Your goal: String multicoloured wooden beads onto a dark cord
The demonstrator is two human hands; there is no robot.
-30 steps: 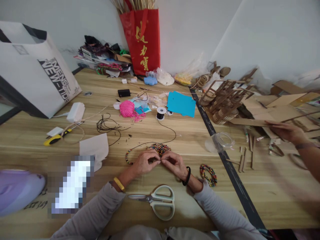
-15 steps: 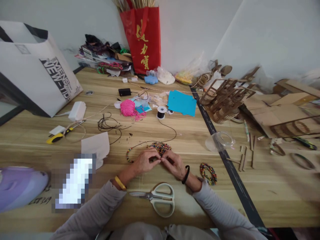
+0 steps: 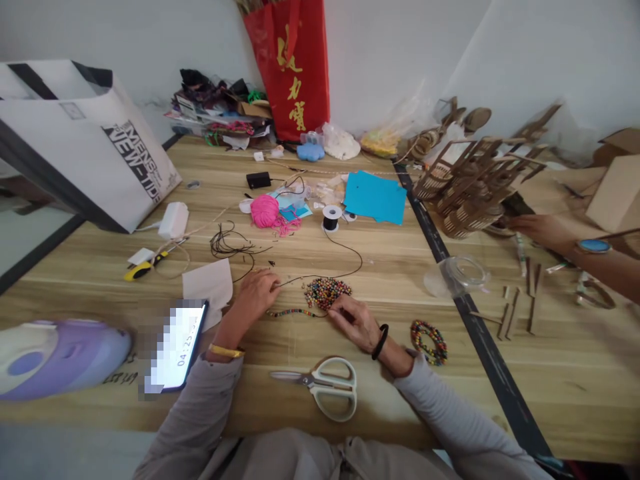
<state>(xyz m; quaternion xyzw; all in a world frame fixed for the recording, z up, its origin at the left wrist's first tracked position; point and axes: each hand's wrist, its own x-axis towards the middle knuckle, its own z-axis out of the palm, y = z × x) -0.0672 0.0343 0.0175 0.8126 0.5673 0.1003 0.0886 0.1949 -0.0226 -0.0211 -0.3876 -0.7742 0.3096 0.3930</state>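
The beaded strand (image 3: 293, 312) lies stretched flat on the wooden table (image 3: 390, 267), running between your two hands just in front of the bead pile (image 3: 327, 292). A thin black cord (image 3: 345, 248) leads from it back past the pile to the black spool (image 3: 331, 217).

Writing first: the big white bag (image 3: 95, 153) on your left reads "MENS" and "NEW-TIDE" in dark capitals. The red gift bag (image 3: 295, 60) against the wall carries gold Chinese characters. The phone (image 3: 179, 345) by your left sleeve shows digits starting "04:25"; the rest is blurred.

Now your hands. Your left hand (image 3: 256, 295) has its fingers curled narrow, pinching the strand's left end against the table. Your right hand (image 3: 354, 321), black band at the wrist, is also nearly closed, fingertips pinching the strand's right end just below the bead pile. The two hands sit apart, with the strand taut between them.

Near your right wrist lies a finished bead bracelet (image 3: 429, 341). The white-handled scissors (image 3: 325, 387) rest closed, nearer you than both hands. The pink yarn ball (image 3: 264, 211) and blue paper (image 3: 375, 197) lie farther back. At the far right a co-worker's hand (image 3: 537, 230) touches the wooden model (image 3: 470, 187).
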